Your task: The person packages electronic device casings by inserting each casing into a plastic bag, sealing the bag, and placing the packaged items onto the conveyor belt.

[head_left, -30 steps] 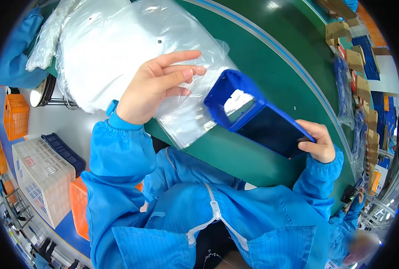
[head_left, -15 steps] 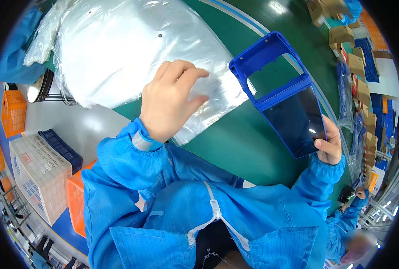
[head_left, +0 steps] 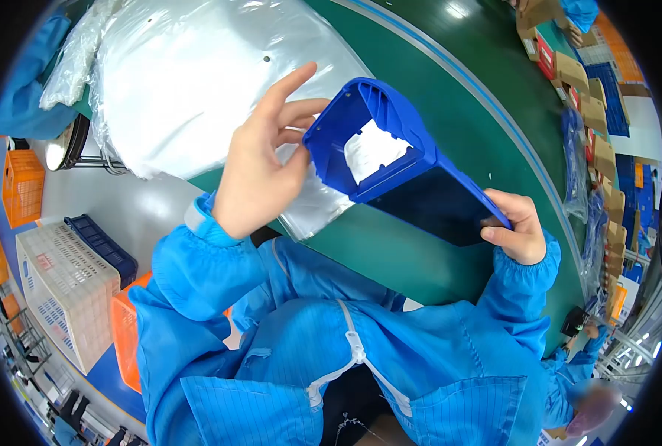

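Observation:
A blue plastic housing (head_left: pixel 394 167) with a dark glossy panel on its right part and an open frame on its left is held up over the green table. My right hand (head_left: pixel 519 227) pinches its right end between thumb and fingers. At the housing's left edge is my left hand (head_left: pixel 268 152), its fingers apart and the index finger raised; whether the thumb touches the rim I cannot tell. Behind it, clear plastic bags (head_left: pixel 190 82) lie in a flat stack on the table.
The green table (head_left: pixel 390 253) curves away to the right. White crate (head_left: pixel 71 290), dark blue crate (head_left: pixel 101 249) and orange crate (head_left: pixel 24 188) stand at the left. Cardboard boxes (head_left: pixel 572 74) line the far right. A person (head_left: pixel 580 379) in blue is at the lower right.
The housing has swung left and tilted so its open frame is near my left hand. My left hand has turned and its fingers have spread. My right hand has moved slightly left with the housing.

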Demonstrator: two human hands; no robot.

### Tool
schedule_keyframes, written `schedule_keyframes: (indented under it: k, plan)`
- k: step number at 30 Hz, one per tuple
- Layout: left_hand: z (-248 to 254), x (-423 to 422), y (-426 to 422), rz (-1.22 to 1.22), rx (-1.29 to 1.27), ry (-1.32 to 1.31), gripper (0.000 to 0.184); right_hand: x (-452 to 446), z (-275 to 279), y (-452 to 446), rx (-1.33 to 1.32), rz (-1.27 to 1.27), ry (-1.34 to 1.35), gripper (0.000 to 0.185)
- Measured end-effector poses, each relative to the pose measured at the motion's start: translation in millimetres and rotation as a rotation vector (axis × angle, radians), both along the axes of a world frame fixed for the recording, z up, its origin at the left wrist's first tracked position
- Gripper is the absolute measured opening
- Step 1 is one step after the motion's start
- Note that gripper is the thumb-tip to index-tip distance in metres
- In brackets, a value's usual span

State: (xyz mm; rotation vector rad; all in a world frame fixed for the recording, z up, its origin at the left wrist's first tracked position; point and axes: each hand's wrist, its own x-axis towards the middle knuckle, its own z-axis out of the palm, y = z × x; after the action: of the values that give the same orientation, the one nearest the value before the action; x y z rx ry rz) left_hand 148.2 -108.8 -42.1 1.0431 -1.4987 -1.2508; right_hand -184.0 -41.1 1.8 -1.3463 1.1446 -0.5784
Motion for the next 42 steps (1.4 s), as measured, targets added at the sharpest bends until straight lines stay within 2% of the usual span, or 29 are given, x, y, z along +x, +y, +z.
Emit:
schedule_keyframes:
  k: [4,5,11,14,17,20,22,24,26,29,33,36,39,42]
  plan:
    - [3,9,-5,0.071,0.118,0.071,0.054,13,15,-4,-0.085,0.060,0.147,0.045]
    - [2,8,-6,0.121,0.080,0.084,0.047,17,18,-4,-0.112,0.088,0.186,0.046]
    - [10,0,-9,0.215,-0.066,-0.035,0.033,64,29,5,-0.655,0.267,0.542,0.048]
    - [20,-9,-7,0.222,-0.241,-0.141,0.032,80,31,11,-0.853,0.321,0.757,0.042]
    - [23,-13,-7,0.229,-0.637,-0.421,0.037,97,26,12,-1.030,0.313,0.938,0.038]
    - [24,-27,-3,0.160,-0.996,-0.483,0.041,111,13,5,-1.173,0.262,0.899,0.035]
    - [28,-39,10,0.047,-0.973,-0.423,0.036,120,5,1,-1.182,0.228,0.881,0.036]
    - [19,-58,23,0.021,-1.019,-0.199,0.032,126,-14,-7,-1.124,0.161,0.888,0.038]
    - [19,-71,42,-0.088,-1.088,-0.082,0.034,138,-28,-23,-1.219,0.077,0.751,0.045]
    - [24,-75,54,-0.228,-1.163,-0.201,0.028,145,-33,-44,-1.284,0.206,0.821,0.053]
    - [19,-70,45,-0.201,-1.099,-0.135,0.029,154,-45,-63,-1.377,0.190,0.778,0.055]
    - [27,-57,32,-0.273,-1.119,-0.135,0.030,154,-50,-74,-1.405,-0.032,0.558,0.045]
    - [27,-52,21,-0.377,-1.089,-0.055,0.027,141,-57,-91,-1.619,0.006,0.731,0.040]
    - [22,-45,16,-0.327,-1.050,-0.113,0.030,115,-50,-108,-1.575,-0.106,0.788,0.037]
